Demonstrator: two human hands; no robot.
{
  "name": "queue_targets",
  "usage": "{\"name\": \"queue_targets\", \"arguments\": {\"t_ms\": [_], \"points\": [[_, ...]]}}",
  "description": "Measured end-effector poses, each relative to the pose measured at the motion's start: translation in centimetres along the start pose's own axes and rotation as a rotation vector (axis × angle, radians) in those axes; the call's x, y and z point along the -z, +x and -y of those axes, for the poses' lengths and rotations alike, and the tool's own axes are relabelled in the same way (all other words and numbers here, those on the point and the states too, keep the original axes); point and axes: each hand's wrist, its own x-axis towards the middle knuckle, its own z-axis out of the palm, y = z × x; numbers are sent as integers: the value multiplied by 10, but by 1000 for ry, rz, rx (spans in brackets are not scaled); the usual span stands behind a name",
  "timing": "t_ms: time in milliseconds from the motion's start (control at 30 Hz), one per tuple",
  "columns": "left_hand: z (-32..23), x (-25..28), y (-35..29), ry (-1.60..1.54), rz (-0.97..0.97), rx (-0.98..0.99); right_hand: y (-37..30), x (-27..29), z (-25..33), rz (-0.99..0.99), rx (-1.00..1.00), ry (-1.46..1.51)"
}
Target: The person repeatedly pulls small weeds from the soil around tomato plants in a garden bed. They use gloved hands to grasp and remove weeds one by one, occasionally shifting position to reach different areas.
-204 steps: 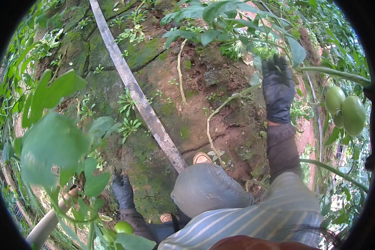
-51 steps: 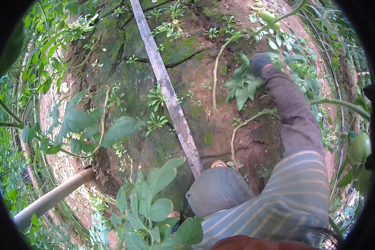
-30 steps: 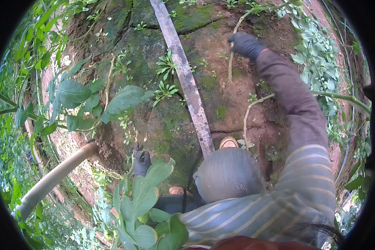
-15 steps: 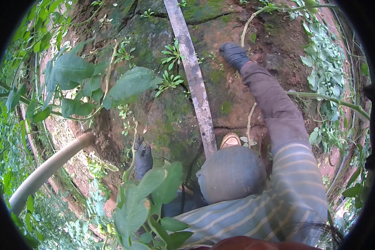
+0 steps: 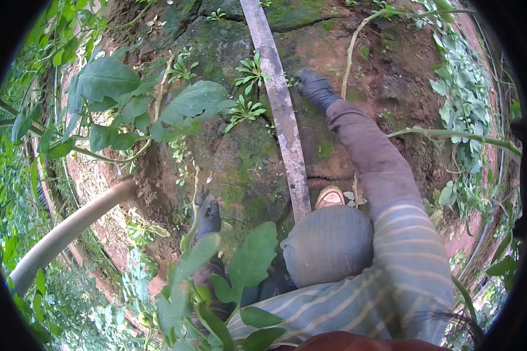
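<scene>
Wearing a thin, dark, wrinkled glove, the right hand (image 5: 317, 90) is just beside a long, flat, weathered strip (image 5: 277, 96), grey and blotchy with rusty patches; its fingertips are blurred near a tiny leafy weed (image 5: 290, 81), and I cannot tell whether they grip it. A pale, woody tomato stem (image 5: 350, 52) curves up behind the wrist. Low on the other side, the gloved left hand (image 5: 208, 216) has its fingers loosely parted, right next to a slender, knobbly stem (image 5: 195, 196). Beneath both spreads cracked reddish soil (image 5: 249, 152), crumbly in places and velvety with moss. Rosette weeds (image 5: 244, 113) with narrow, toothed leaves sprout left of the strip. A smooth, rounded pole (image 5: 70, 234) slants in at lower left, and a smooth green tomato (image 5: 444, 9) hangs at upper right.
</scene>
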Motion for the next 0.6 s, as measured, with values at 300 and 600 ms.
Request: {"name": "queue_targets", "arguments": {"t_ms": [300, 600], "points": [[8, -2, 2, -43, -22, -230, 9, -11, -4, -201, 33, -112], [4, 5, -5, 130, 5, -245, 3, 73, -53, -105, -29, -736]]}}
